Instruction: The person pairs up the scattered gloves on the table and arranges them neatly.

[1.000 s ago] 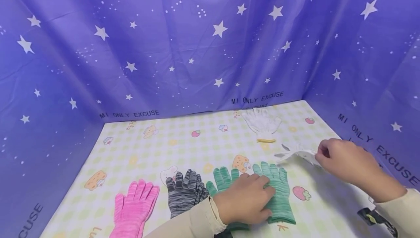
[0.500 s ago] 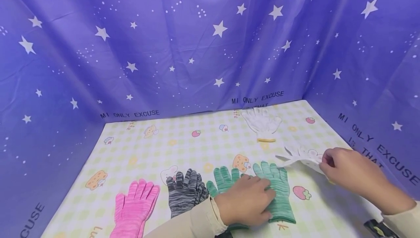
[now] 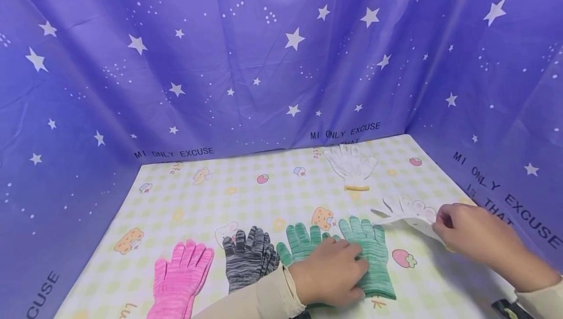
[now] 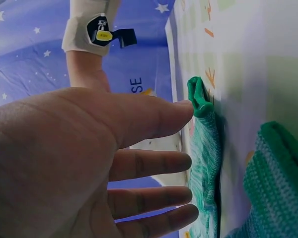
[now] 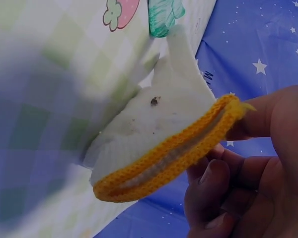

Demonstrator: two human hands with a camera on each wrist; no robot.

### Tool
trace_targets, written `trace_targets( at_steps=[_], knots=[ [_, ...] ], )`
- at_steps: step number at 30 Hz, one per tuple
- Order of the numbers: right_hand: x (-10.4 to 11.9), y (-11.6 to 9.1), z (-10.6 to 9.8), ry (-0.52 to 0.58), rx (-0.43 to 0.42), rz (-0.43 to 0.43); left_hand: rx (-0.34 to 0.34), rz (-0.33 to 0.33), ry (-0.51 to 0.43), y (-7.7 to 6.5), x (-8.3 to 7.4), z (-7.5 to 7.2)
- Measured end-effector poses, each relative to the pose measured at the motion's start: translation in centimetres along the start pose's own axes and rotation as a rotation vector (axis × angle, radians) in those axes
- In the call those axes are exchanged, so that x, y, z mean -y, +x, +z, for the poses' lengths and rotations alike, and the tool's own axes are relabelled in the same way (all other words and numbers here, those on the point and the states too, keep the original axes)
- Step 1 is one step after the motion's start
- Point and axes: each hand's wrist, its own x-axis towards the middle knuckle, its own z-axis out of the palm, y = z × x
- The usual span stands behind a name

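Note:
My right hand (image 3: 475, 231) pinches the cuff of a white glove (image 3: 411, 214), which slopes leftward with its fingers near the table. In the right wrist view, its yellow-edged cuff (image 5: 164, 163) faces the camera, beside my curled fingers (image 5: 213, 178). A small dark spot marks its palm. My left hand (image 3: 330, 272) rests over a pair of green gloves, covering part of the left one (image 3: 301, 243) and reaching the right one (image 3: 378, 265). Seen from the left wrist, my fingers (image 4: 154, 163) are straight, their tips at the green glove (image 4: 206, 163).
Another white glove (image 3: 352, 165) with a yellow cuff edge lies at the back. Left of the green pair lie grey-black gloves (image 3: 246, 258) and pink gloves (image 3: 180, 280). The checked tablecloth (image 3: 246, 197) ends against a starry purple curtain (image 3: 228, 65).
My right hand has shifted slightly rightward and nearer, drawing the white glove with it. My left hand stays almost in place on the green gloves.

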Motion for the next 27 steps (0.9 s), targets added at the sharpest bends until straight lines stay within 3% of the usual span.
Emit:
trace_targets(
  at_steps=[10, 20, 23, 27],
  knots=[
    [0.0, 2.7, -2.4, 0.063, -0.032, -0.04, 0.002, 0.008, -0.005, 0.0, 0.1, 0.0],
    [2.8, 10.0, -7.2, 0.016, -0.131, -0.014, 0.004, 0.016, -0.013, -0.4, 0.5, -0.2],
    [3.0, 11.7, -6.5, 0.001, -0.169, -0.023, 0.003, 0.019, -0.008, -0.7, 0.6, -0.3],
    [3.0, 12.4, -3.1, -0.009, -0.156, -0.051, -0.001, 0.013, -0.001, -1.3, 0.8, -0.2]
  ],
)
